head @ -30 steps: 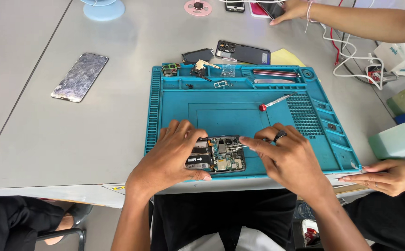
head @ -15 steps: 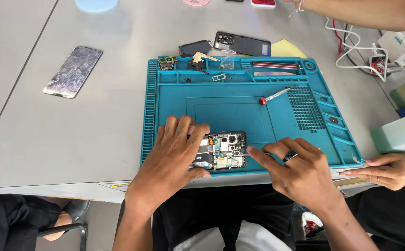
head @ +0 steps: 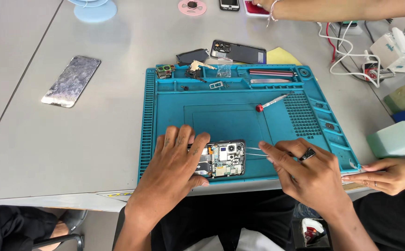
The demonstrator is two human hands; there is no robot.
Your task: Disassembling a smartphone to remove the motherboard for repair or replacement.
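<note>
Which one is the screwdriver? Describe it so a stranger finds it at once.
Start at the blue mat on the grey table. The screwdriver lies alone right of the mat's middle, beyond both hands. It is thin and silver, and only it has a round red end.
</note>
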